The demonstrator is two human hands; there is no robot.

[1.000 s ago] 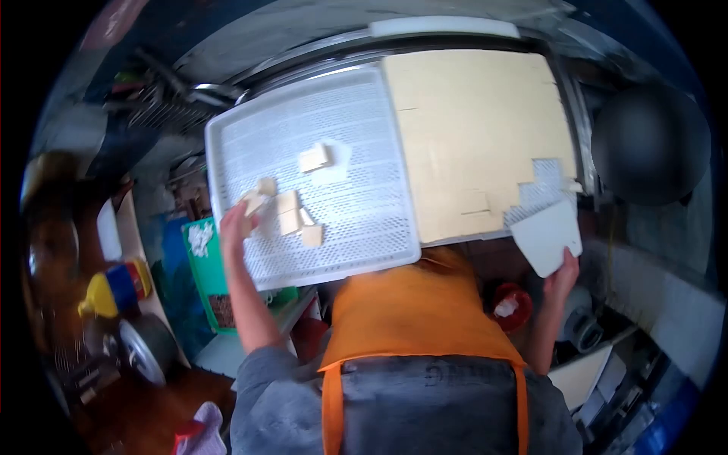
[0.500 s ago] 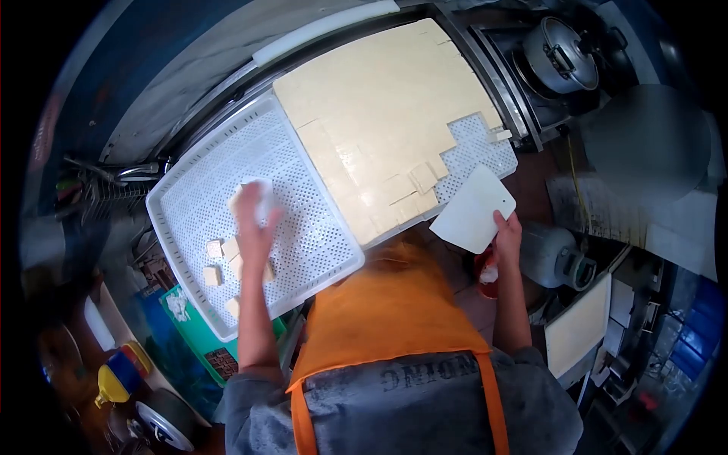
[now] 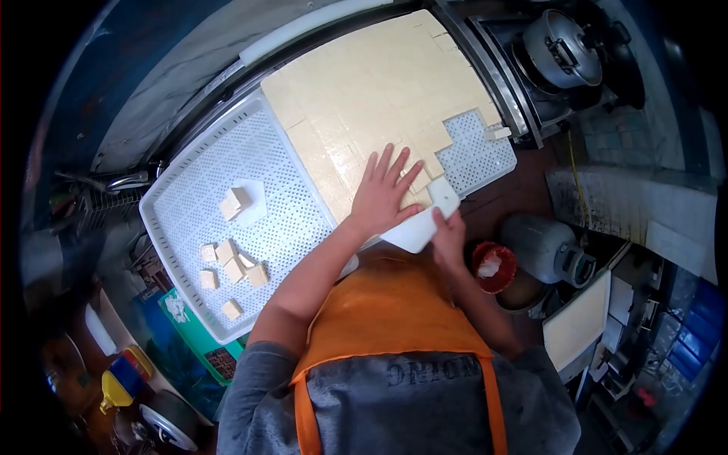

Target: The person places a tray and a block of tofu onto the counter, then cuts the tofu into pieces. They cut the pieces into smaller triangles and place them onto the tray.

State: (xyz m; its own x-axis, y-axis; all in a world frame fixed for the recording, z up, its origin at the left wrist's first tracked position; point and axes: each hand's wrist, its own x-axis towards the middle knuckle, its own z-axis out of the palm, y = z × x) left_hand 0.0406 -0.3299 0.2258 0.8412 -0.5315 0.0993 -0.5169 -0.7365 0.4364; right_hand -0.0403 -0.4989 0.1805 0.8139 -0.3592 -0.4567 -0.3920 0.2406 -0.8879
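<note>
My left hand point(image 3: 381, 199) lies flat with spread fingers on the front corner of a big pale tofu slab point(image 3: 356, 98), scored into blocks. In my right hand point(image 3: 450, 241) is a white plastic scraper point(image 3: 415, 230), held by its end with the holed corner up. Its blade lies along the slab's front edge, just below my left palm. Stepped gaps at the slab's right side show the perforated white tray point(image 3: 474, 155) under it. Several cut tofu blocks point(image 3: 228, 252) sit in the left white tray point(image 3: 171, 262); another tofu piece point(image 3: 235, 202) lies on a white patch there.
A lidded metal pot point(image 3: 561, 49) stands on the stove at the upper right. Below my right arm's side are a red bucket point(image 3: 494, 267) and a grey gas cylinder point(image 3: 535, 246). A green crate point(image 3: 189, 330) sits beneath the left tray. A faucet point(image 3: 129, 180) is at far left.
My left hand has moved right, from the tofu pieces in the left tray onto the slab. My right hand has brought the scraper left to the slab's front edge.
</note>
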